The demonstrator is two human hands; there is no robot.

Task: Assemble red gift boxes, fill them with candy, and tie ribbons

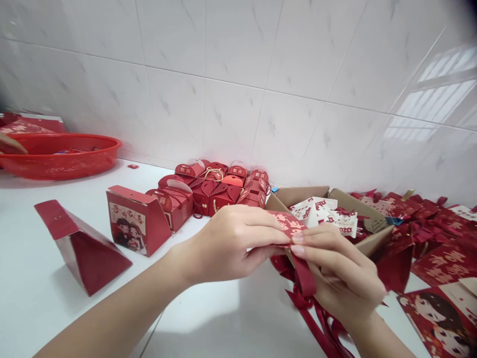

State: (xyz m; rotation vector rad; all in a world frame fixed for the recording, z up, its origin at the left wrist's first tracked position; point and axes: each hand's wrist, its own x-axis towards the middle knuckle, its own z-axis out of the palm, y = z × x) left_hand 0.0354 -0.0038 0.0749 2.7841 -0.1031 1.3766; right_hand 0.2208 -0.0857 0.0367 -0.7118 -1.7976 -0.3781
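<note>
In the middle of the view, my left hand (227, 243) and my right hand (341, 273) meet on a red gift box (286, 222) with pale printed characters. The left fingers are closed over its near edge, while the right fingers and thumb pinch it by a dark red ribbon (305, 275). More ribbon hangs in loops below my right hand. My hands cover most of this box. To the left, a folded triangular gift box (80, 246) and another with a printed couple (137, 221) stand on the white surface.
Several finished red boxes (223, 186) sit by the tiled wall. Behind my right hand is a cardboard carton (309, 191) with white printed packets. Ribboned boxes and flat printed cards (439, 318) lie at right. A red basin (74, 161) and another person's hand (11, 144) are far left.
</note>
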